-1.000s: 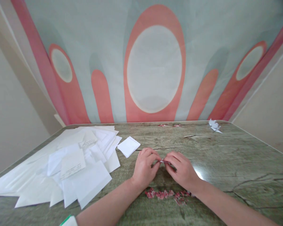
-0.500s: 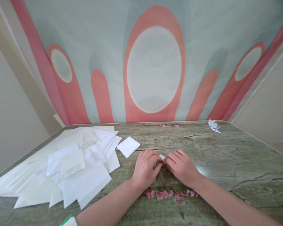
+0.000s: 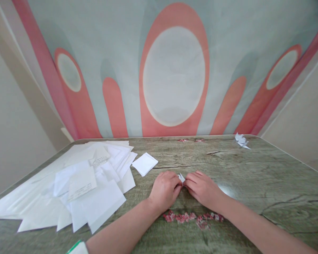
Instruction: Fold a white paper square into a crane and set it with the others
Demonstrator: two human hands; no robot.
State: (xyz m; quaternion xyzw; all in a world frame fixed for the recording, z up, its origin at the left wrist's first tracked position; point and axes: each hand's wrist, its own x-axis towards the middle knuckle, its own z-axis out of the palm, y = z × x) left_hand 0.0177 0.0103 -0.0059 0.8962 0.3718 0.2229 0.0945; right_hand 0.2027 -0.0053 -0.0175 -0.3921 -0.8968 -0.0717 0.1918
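A small folded piece of white paper (image 3: 181, 177) with pointed tips shows between my hands, just above the wooden table. My left hand (image 3: 165, 188) pinches its left side with thumb and fingertips. From the other side my right hand (image 3: 202, 188) has its fingers closed on the same paper. Most of the paper is hidden behind the fingers, so its full shape cannot be made out. Left of my hands lies a small stack of square white paper (image 3: 145, 164).
Loose white sheets and envelope-like papers (image 3: 106, 201), some with handwriting, cover the left of the wooden table (image 3: 254, 183). Several small folded white paper pieces (image 3: 241, 140) sit at the far right. Pink flower patterns (image 3: 187, 217) mark the tabletop. A patterned backdrop (image 3: 222, 42) stands behind.
The folded paper has turned slightly between my fingers, and more of its pointed tips shows. My fingers have shifted a little; both hands stay in nearly the same place.
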